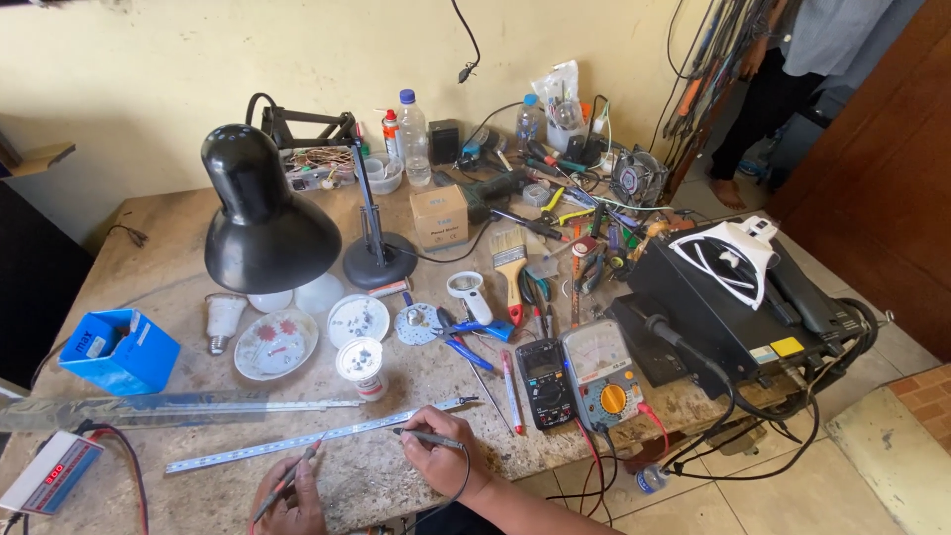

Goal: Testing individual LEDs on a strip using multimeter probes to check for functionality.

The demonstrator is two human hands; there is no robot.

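At the near edge of the worn workbench [178, 238], the left hand [289, 503] has its fingers closed around a thin probe [287, 481] whose tip rests on a long, narrow LED strip [317, 436]. The right hand [441, 461] pinches a second probe [426, 436] between fingertips, its point touching the same strip further right. The strip lies slantwise across the bench front, just before both hands. At the left corner sits a white meter box [48, 474] with a red display. Beside the right hand lie a black digital multimeter [543, 381] and a grey analogue meter [602, 374] with an orange dial. Further left stands an open blue carton [119, 349]. Mid-bench, a small tan cardboard box [440, 216] sits by the black desk lamp [267, 213]. Near the wall stands a clear bottle [412, 139] with a blue cap.
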